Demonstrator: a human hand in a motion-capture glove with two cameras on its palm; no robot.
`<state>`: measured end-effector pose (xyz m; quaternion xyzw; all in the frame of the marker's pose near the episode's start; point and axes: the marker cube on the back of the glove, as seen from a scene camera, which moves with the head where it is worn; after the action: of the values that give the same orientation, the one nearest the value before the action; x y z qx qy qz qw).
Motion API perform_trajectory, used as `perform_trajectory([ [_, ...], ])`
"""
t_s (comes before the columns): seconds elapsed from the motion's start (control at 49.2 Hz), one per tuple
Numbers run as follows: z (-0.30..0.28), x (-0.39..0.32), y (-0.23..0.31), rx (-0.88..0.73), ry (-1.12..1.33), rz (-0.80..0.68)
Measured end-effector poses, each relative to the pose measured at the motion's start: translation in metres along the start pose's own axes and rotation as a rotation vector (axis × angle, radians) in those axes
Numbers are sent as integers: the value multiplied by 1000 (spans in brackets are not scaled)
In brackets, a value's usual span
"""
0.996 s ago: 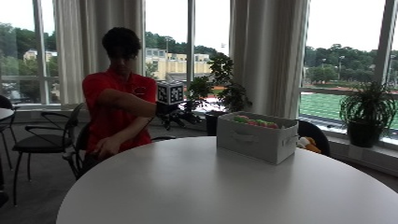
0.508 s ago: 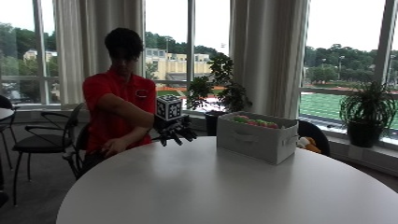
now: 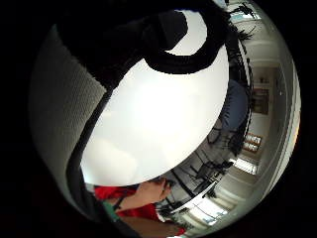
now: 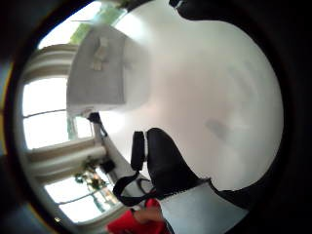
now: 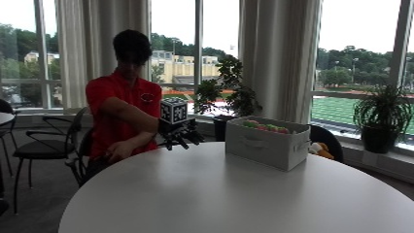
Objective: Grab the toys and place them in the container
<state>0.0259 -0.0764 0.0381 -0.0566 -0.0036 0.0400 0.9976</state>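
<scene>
One container (image 5: 268,147) — a pale grey fabric bin with a cut-out handle on the long side — stands on the round white table (image 5: 213,199) at about 2 o'clock from the table's centre. Several toys (image 5: 265,127), pink and green, show above its rim; exact count cannot be told. None lie on the tabletop in the outside view or either palm view. One more soft-looking toy (image 5: 319,149), orange and white, sits off the table behind the bin at 3 o'clock of it.

Gloved right hand (image 5: 180,135) hovers over the table's near-person edge, fingers spread and pointing down, holding nothing.

Judgement: toys look plush — light, soft, not fragile; a grasp round the body should serve. Task appears nearly done, bar the stray.
</scene>
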Motion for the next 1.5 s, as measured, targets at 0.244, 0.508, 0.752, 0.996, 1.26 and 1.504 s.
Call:
perform_trajectory([
  [0.244,4,8,2,35,24,-4],
  [0.508,1,12,3,89,28,-5],
  [0.752,14,-1,15,78,10,-9],
  [0.996,47,-10,21,32,-28,-21],
  [1.26,41,-16,21,38,-24,-35],
  [1.504,30,1,29,40,-125,-54],
])
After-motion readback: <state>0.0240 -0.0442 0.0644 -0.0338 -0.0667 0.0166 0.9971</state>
